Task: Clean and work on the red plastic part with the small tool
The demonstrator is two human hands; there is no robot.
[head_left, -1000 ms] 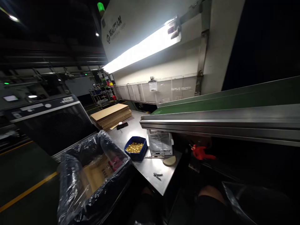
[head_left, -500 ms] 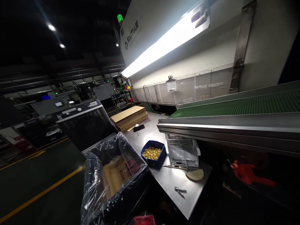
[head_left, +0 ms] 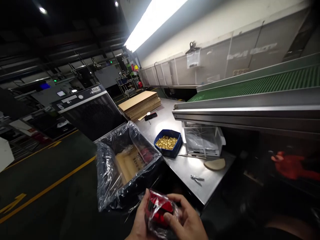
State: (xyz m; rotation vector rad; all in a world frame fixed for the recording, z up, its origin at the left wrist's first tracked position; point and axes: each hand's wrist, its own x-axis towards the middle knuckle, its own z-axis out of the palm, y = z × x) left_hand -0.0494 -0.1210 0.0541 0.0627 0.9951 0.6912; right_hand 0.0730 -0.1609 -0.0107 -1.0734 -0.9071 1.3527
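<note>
A red item wrapped in a clear plastic bag (head_left: 160,208) is between my two hands at the bottom of the head view. My left hand (head_left: 141,218) grips its left side, thumb along the edge. From the right, my right hand (head_left: 186,218) holds it with the thumb pressed on the front. Glare on the plastic hides what kind of item it is. Just beyond my hands stands a bin lined with clear plastic (head_left: 105,173). Inside the bin lie a brown cardboard piece (head_left: 128,163) and another red item (head_left: 147,155).
On the metal table (head_left: 182,171) are a blue bin (head_left: 172,152) of small brass-coloured parts, pliers (head_left: 197,179), a half-round tan piece (head_left: 215,164), a clear plastic tray (head_left: 202,140), a phone (head_left: 150,116) and stacked cardboard (head_left: 140,103). A green conveyor (head_left: 250,91) overhangs the right side.
The view has tilted downward, so table and bin sit higher. Both hands and the bagged red item, earlier only partly visible at the bottom edge, have come up into view.
</note>
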